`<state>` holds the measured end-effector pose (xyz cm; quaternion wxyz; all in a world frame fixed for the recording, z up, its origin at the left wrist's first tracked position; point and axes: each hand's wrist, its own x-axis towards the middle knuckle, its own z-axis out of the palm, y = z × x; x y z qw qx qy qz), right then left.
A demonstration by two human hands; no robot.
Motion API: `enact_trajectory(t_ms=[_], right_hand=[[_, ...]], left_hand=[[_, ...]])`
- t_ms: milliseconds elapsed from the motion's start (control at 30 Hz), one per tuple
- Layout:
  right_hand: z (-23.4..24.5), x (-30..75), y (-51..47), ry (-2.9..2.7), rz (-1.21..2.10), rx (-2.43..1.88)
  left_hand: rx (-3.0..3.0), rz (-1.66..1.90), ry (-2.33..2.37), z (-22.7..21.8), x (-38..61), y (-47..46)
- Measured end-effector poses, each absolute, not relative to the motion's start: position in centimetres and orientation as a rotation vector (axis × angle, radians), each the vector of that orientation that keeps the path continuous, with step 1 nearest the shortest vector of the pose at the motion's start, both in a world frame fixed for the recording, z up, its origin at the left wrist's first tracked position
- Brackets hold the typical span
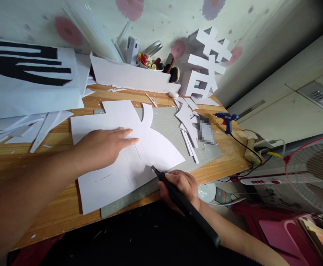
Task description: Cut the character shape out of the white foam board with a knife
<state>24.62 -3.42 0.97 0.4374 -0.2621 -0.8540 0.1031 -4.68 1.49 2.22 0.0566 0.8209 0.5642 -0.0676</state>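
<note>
So here I am, watching from afar: the white board (106,195) lies flat on the grey cutting mat (164,120), its left side reaching past the mat over the wooden table (57,138). My left hand (108,146) is spread on top, gripping nothing, fingers flat against it. My right hand (187,184) is wrapped round the black cutter knife (190,211), and the blade (154,169) points at the board near its lower edge; touching or just above, I can't tell from here! Looks like a cutting pass to me, and the trick, I'd say, is a low angle and several light, even strokes over one hard shove. Left fingers off the blade's line, please, every cut kept over the mat, and those loose offcuts (187,122) just beside the curved tip nudged away so nothing snags
</note>
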Motion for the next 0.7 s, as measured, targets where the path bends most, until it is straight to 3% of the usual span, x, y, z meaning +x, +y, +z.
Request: enact_trajectory(t_ms=[400, 700], right_hand=[[0.4, 25.5, -4.6, -2.083, 0.191, -0.633], [0.5, 25.6, -4.9, -2.075, 0.153, -0.608]], left_hand=[[2.432, -0.333, 1.750, 4.2, -3.5, 1.3], [2.524, -0.309, 1.757, 3.2, -4.1, 1.4]])
